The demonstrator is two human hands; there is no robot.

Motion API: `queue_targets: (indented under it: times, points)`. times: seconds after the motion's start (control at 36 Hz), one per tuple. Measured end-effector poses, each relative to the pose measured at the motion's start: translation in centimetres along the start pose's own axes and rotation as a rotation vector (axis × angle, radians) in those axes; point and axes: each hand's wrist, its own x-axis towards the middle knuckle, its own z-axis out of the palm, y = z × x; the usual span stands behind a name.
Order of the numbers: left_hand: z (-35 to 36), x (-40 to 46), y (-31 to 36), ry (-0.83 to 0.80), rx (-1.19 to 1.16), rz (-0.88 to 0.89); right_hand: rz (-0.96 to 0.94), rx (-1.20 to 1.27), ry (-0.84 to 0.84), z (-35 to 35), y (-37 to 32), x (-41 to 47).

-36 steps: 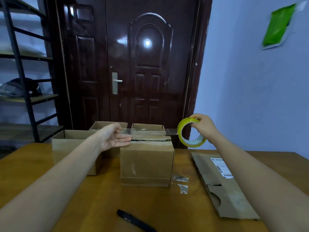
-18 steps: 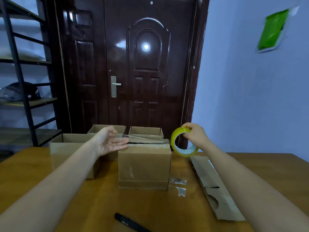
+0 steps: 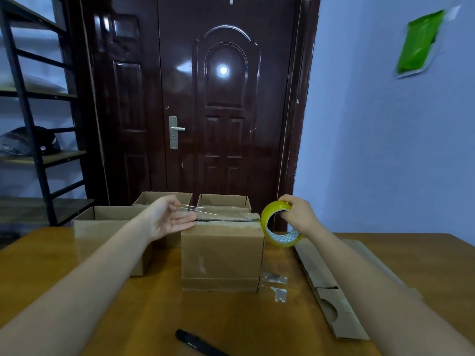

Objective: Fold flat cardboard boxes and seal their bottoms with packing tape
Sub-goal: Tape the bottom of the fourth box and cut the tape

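Your right hand (image 3: 299,214) grips the tape roll (image 3: 279,224), fingers curled over its top rim, and it has sunk since a second ago; the roll now sits just beside the right top edge of the box (image 3: 222,255) instead of riding above it. Your left hand (image 3: 169,218) pinches the free end of the tape strip (image 3: 195,208) between thumb and a finger, the other fingers spread flat at the box's left top edge; it has barely shifted, so the stretched strip has come down toward the flaps rather than grown longer.

That suggests you are about to lay the tape along the seam on the upturned bottom; the strip looks close above the flaps at the left, though whether it already touches the cardboard further right I cannot tell.

Three more boxes stand open behind and to the left on the table (image 3: 77,291); a flat cardboard piece (image 3: 331,291) lies to the right, probably next in line; scraps of tape (image 3: 276,285) sit by the box's lower right corner, and a pen (image 3: 198,344) lies near you.
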Motion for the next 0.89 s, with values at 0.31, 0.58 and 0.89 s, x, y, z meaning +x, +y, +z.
queue_targets:
  times: [0.31,0.58,0.89]
  points:
    - [-0.8,0.8,0.0,0.132,0.347,0.151,0.003,-0.018,0.009,0.3,0.2,0.0]
    - [-1.3,1.5,-0.5,0.155,0.315,0.166,-0.004,-0.017,0.005,0.3,0.0,0.0]
    - [-1.6,1.9,-0.5,0.152,0.320,0.118,-0.007,0.015,0.009,0.5,0.2,-0.1]
